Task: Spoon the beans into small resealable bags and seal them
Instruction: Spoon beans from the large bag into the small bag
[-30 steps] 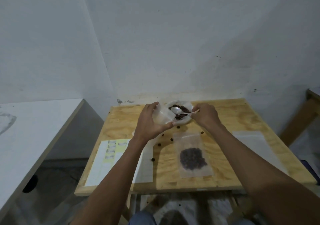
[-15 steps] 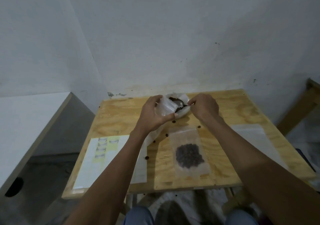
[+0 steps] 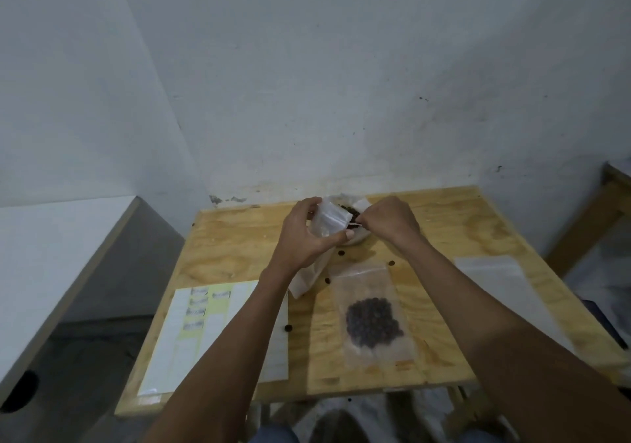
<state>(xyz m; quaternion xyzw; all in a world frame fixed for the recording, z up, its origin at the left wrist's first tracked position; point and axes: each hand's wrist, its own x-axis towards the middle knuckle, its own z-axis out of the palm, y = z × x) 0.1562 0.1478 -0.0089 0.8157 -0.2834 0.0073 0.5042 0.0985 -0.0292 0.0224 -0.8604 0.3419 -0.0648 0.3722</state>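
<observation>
My left hand (image 3: 307, 234) holds a small clear resealable bag (image 3: 329, 219) up beside the white bowl (image 3: 358, 237) of dark beans (image 3: 350, 209) at the far middle of the wooden table (image 3: 444, 224). My right hand (image 3: 389, 219) grips a spoon handle (image 3: 355, 224) over the bowl; the spoon's scoop is hidden behind the bag. Nearer to me lies a flat clear bag holding a heap of beans (image 3: 372, 318). Another empty bag (image 3: 307, 277) lies under my left wrist.
A sheet of labels (image 3: 205, 326) lies at the table's front left. A flat clear bag (image 3: 495, 275) lies at the right. A few loose beans (image 3: 339, 253) dot the table. A white counter (image 3: 51, 237) stands left, a wooden frame (image 3: 601, 210) right, a wall behind.
The bag in my left hand has moved right, covering the spoon's scoop and part of the bowl. My right hand has tipped the spoon down into the bowl. The camera has tilted downward.
</observation>
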